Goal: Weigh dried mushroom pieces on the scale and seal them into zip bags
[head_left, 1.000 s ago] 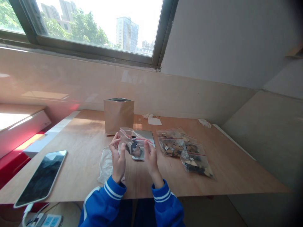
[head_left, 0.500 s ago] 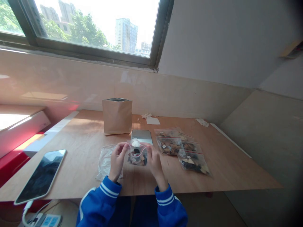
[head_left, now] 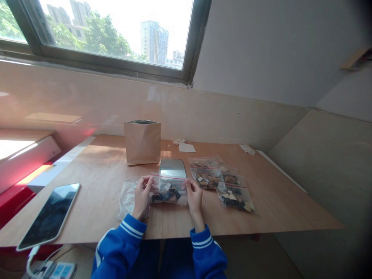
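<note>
Between my hands hangs a clear zip bag (head_left: pixel 171 186) with a red seal line along its top, dark pieces and a small white label inside. My left hand (head_left: pixel 143 192) pinches its upper left corner, and my right hand (head_left: pixel 193 195) pinches the upper right. The bag's mouth is drawn straight and looks flat. Just behind it lies a flat scale with a silver top (head_left: pixel 172 167), partly covered by the bag. A pile of clear plastic bags (head_left: pixel 126 199) lies beside my left hand.
Several filled zip bags (head_left: pixel 235 199) lie to the right. A brown paper pouch (head_left: pixel 142 143) stands open at the back. On the left is a tablet (head_left: pixel 49 217) with a cable plugged in. A white paper slip (head_left: pixel 186 147) and crumpled scraps (head_left: pixel 247 149) lie along the back.
The zip bag's mouth was gaping and curved; now it is pulled straight and closed-looking. My hands have spread slightly apart, and the bag's front now faces me.
</note>
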`<state>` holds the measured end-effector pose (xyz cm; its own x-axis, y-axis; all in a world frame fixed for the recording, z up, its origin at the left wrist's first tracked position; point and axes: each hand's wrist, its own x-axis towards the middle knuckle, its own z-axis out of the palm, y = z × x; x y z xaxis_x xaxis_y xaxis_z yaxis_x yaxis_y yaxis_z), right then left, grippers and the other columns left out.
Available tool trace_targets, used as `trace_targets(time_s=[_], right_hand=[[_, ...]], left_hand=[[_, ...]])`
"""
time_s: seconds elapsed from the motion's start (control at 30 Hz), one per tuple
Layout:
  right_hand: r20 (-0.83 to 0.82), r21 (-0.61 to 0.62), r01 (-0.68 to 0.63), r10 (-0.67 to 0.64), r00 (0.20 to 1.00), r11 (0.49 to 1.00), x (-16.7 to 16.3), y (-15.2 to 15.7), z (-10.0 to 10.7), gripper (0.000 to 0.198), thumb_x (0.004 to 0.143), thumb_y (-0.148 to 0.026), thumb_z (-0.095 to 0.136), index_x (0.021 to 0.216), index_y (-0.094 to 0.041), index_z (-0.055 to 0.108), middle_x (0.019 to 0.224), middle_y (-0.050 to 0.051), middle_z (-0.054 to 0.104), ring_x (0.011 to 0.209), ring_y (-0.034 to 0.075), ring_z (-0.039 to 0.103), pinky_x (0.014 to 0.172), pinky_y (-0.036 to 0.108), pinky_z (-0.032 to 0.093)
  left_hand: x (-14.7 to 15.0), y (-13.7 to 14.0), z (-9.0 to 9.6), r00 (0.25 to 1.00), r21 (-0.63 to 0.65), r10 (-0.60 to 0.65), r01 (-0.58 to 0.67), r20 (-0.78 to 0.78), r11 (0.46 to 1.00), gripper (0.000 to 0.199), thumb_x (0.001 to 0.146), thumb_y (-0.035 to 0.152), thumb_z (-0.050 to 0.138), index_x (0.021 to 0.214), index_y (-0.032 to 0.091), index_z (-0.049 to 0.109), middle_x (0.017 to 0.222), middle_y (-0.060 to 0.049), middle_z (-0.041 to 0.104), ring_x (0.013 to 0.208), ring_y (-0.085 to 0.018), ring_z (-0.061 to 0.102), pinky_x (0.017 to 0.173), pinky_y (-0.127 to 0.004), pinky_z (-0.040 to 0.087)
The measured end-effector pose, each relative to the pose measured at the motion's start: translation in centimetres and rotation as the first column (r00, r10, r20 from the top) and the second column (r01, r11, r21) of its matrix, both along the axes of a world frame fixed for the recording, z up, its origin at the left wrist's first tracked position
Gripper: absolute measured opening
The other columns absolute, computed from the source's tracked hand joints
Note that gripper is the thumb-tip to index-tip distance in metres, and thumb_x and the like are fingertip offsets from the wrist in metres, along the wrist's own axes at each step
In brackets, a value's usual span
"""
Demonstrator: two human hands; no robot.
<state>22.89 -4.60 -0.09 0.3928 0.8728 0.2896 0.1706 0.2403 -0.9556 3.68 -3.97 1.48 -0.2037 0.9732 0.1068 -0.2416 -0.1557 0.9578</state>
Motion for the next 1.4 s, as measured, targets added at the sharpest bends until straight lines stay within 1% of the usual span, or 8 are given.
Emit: trace_targets(time_s=[0.17,0.33,0.43,0.53,0.63,1.03,1.23,1.4], right_hand=[[-0.014,-0.007,0.071,-0.071,0.997,0.997,0.36,-0.38,-0.24,0.039,0.079,-0.056,0.064,0.076,-0.017,0.066,0.061,0.002,0.064,0.059,0.018,0.059,0.061,0.028,0.046],[-0.081,-0.010,-0.013,0.012,0.997,1.000,0.20,-0.57,-0.12,0.035,0.073,-0.050,0.072,0.079,-0.016,0.070,0.077,0.008,0.073,0.075,0.022,0.066,0.071,0.032,0.051],[-0.049,-0.011,-0.056,0.056,0.997,0.998,0.29,-0.58,-0.37,0.035,0.078,-0.050,0.067,0.084,-0.016,0.073,0.085,0.010,0.074,0.079,0.023,0.067,0.074,0.033,0.052],[0.019,-0.007,-0.032,0.032,0.999,0.999,0.49,-0.69,-0.76,0.040,0.087,-0.051,0.054,0.095,-0.016,0.072,0.086,0.010,0.075,0.072,0.021,0.065,0.070,0.032,0.051],[0.089,0.017,-0.003,0.001,0.996,1.000,0.52,-0.80,-0.99,0.041,0.093,-0.049,0.046,0.099,-0.016,0.070,0.087,0.009,0.074,0.073,0.020,0.065,0.072,0.032,0.051],[0.167,0.127,0.105,-0.126,0.978,0.986,0.17,-0.96,-0.51,0.030,0.092,-0.043,0.049,0.092,-0.017,0.066,0.083,0.006,0.071,0.076,0.018,0.066,0.073,0.029,0.051],[0.118,0.108,0.095,-0.108,0.987,0.990,0.18,-0.97,-0.39,0.031,0.091,-0.045,0.051,0.090,-0.018,0.065,0.082,0.006,0.070,0.077,0.018,0.064,0.074,0.030,0.050],[-0.040,0.039,0.032,-0.030,0.999,0.999,0.06,-0.99,-0.38,0.032,0.088,-0.049,0.054,0.090,-0.017,0.063,0.079,0.004,0.068,0.074,0.018,0.063,0.069,0.029,0.050]], left_hand=[[-0.61,0.13,-0.61,0.996,-0.013,0.022,-0.023,-0.083,1.000,0.038,0.077,0.047,0.068,0.096,0.014,0.063,0.080,-0.003,0.066,0.069,-0.015,0.065,0.062,-0.025,0.053],[-0.63,0.16,-0.41,0.997,-0.025,0.032,-0.033,-0.073,0.999,0.040,0.073,0.049,0.071,0.094,0.014,0.065,0.081,-0.003,0.066,0.067,-0.015,0.063,0.060,-0.025,0.051],[-0.55,0.14,-0.25,0.997,-0.021,0.037,-0.039,-0.074,0.999,0.039,0.072,0.048,0.072,0.091,0.015,0.066,0.080,-0.003,0.067,0.069,-0.015,0.063,0.062,-0.025,0.050],[-0.57,0.13,-0.33,0.993,0.009,0.068,-0.067,-0.094,0.998,0.037,0.073,0.047,0.072,0.091,0.015,0.067,0.081,-0.003,0.067,0.073,-0.015,0.062,0.066,-0.024,0.049],[-0.69,0.09,-0.41,0.992,0.023,0.078,-0.076,-0.102,0.997,0.035,0.073,0.046,0.071,0.091,0.016,0.067,0.080,-0.003,0.067,0.070,-0.014,0.059,0.063,-0.024,0.047],[-0.71,-0.17,0.01,0.979,0.054,0.118,-0.110,-0.169,0.992,0.033,0.074,0.046,0.070,0.085,0.016,0.065,0.078,-0.003,0.064,0.072,-0.015,0.059,0.070,-0.027,0.048],[-0.61,-0.06,-0.22,0.976,0.071,0.130,-0.119,-0.175,0.990,0.032,0.076,0.046,0.069,0.085,0.016,0.064,0.077,-0.002,0.063,0.071,-0.015,0.058,0.069,-0.026,0.048],[-0.21,-0.15,-0.61,0.990,0.077,0.030,-0.020,-0.137,0.997,0.032,0.077,0.044,0.069,0.093,0.017,0.064,0.085,-0.003,0.066,0.078,-0.016,0.061,0.073,-0.027,0.049]])
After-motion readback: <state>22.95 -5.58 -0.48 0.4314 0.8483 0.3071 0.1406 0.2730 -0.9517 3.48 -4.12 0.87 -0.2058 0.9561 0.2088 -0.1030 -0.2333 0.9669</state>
